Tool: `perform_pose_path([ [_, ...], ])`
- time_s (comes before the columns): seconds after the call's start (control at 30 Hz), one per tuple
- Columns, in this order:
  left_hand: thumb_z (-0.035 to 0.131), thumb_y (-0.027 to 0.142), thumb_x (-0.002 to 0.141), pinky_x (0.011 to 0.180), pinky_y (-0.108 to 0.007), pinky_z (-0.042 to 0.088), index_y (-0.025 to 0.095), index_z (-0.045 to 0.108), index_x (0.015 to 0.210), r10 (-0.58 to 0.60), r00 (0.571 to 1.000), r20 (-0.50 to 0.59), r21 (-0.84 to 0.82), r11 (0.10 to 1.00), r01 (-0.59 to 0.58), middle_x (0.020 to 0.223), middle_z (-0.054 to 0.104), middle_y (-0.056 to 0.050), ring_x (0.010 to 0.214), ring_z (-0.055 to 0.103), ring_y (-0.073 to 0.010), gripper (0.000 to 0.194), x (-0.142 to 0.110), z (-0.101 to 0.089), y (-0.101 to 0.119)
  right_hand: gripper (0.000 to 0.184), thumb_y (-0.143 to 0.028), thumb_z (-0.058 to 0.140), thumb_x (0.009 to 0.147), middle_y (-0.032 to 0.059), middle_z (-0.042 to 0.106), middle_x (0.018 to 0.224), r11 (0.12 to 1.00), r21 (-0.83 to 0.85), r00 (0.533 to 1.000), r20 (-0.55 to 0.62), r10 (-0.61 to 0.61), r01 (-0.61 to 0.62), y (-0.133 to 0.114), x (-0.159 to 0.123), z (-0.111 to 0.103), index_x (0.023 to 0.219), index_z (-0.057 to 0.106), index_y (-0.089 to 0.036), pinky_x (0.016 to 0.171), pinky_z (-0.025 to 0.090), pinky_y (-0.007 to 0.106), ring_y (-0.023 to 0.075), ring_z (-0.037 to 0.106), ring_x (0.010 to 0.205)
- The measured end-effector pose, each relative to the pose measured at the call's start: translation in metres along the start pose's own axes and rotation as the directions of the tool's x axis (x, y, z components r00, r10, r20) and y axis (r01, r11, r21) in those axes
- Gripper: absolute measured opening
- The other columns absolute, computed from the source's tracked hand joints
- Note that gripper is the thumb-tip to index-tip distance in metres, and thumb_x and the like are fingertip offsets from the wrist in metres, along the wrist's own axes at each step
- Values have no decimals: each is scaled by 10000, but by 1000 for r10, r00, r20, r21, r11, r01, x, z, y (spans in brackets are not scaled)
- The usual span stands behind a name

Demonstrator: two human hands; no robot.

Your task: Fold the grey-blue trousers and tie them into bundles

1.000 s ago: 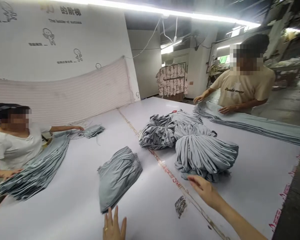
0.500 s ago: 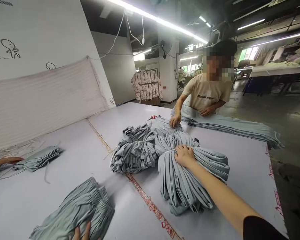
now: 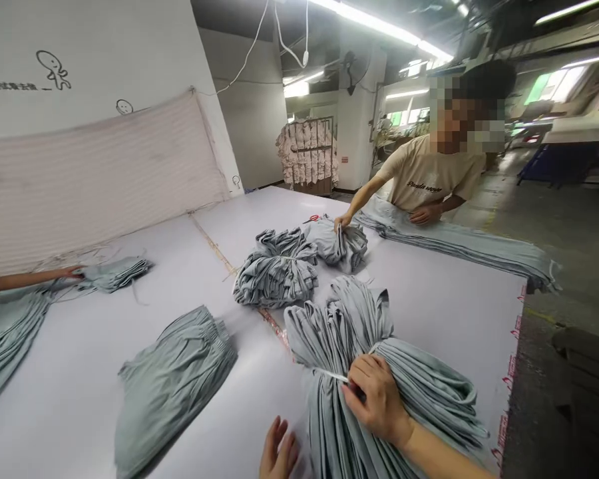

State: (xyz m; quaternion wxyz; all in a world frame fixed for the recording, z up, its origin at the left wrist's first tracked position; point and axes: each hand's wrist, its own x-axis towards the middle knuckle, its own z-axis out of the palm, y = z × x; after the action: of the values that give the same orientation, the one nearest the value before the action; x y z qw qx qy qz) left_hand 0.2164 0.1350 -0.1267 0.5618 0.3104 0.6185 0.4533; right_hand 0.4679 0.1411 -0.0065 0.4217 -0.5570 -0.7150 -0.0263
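My right hand (image 3: 377, 396) is closed on the middle of a tied bundle of grey-green garments (image 3: 334, 332), at its white tie. The bundle's folds fan out on both sides of the tie. My left hand (image 3: 279, 452) is at the lower edge of the view, just left of the bundle, with its fingers apart and nothing in them. Further left, a folded stack of grey-green garments (image 3: 174, 386) with a gathered waistband lies on the table. Beyond my right hand sits a second tied bundle (image 3: 277, 269).
Across the white table (image 3: 259, 213), a co-worker's hand (image 3: 343, 223) grips another bundle (image 3: 347, 249), near red-handled scissors (image 3: 312, 219). Long layered fabric (image 3: 454, 243) lies along the far right edge. At left, another person's hand (image 3: 72, 271) touches a small garment stack (image 3: 117, 274).
My right hand has pulled its bundle nearer to me, away from the other bundles. My left hand has left the folded stack and moved right. The co-worker's hand now grips a bundle.
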Motion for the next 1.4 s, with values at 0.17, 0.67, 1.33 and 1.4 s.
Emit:
perform_pose_path([
  [0.17, 736, 391, 609, 812, -309, 483, 274, 487, 1145, -100, 980, 171, -208, 969, 135, 1335, 502, -80, 1118, 554, -207, 602, -67, 25, 34, 386, -363, 398, 862, -30, 409, 544, 933, 356, 949, 307, -68, -48, 6, 4, -18, 517, 327, -206, 642, 319, 287, 121, 408, 582],
  [0.67, 697, 135, 547, 533, -238, 291, 205, 515, 879, -170, 956, 240, -169, 962, 214, 568, 497, 71, 491, 393, -68, 385, -110, 75, 16, 230, -361, 523, 872, 101, 633, 750, 953, -242, 915, 397, -74, 183, -71, -66, -19, 778, 616, -172, 576, 393, 313, 216, 581, 655],
  [1.33, 823, 328, 551, 727, -274, 406, 176, 649, 1016, -19, 912, 409, -223, 967, 120, 889, 622, -25, 782, 541, -124, 519, -137, 75, 77, 439, -489, 471, 911, -43, 408, 500, 568, 790, 972, 173, 156, -232, -72, -1, -104, 577, 440, -205, 403, 265, 231, 83, 333, 420],
  [1.4, 806, 330, 566, 741, -279, 411, 190, 642, 1075, 14, 907, 420, -204, 976, 80, 995, 626, -50, 876, 541, -157, 554, -142, 84, 81, 411, -451, 472, 920, -34, 415, 504, 563, 813, 988, 92, 128, -148, -75, 3, -120, 588, 467, -209, 405, 268, 241, 94, 348, 428],
])
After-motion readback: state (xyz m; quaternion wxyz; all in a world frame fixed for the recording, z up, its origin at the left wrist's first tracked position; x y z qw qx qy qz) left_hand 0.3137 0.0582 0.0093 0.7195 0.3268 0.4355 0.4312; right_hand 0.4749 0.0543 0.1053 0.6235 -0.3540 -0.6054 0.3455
